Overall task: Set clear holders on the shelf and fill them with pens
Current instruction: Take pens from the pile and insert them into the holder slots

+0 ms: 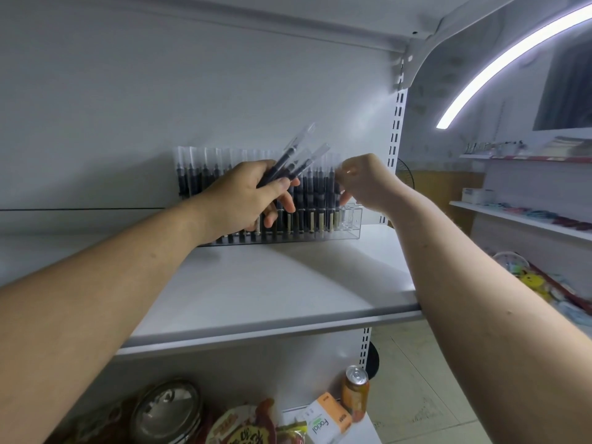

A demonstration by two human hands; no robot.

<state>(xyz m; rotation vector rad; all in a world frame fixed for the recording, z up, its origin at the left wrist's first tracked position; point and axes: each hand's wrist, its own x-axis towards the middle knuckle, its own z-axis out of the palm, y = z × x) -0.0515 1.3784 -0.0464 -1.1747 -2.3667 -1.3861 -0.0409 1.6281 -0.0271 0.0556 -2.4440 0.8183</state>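
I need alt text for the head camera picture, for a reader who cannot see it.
A person's left hand grips a bunch of pens while the right hand pinches one pen at the right end of a nearly full clear holder standing on a white shelf.

The shelf [288, 283] looks like smooth, matt white painted metal. The holder [350, 224] is clear, glossy plastic. The pens [315, 193] have transparent plastic caps over dark, smooth barrels. Below, the can [355, 392] has a shiny metal top, the box [326, 421] is matt cardboard, and the lid [166, 408] gleams like polished metal.
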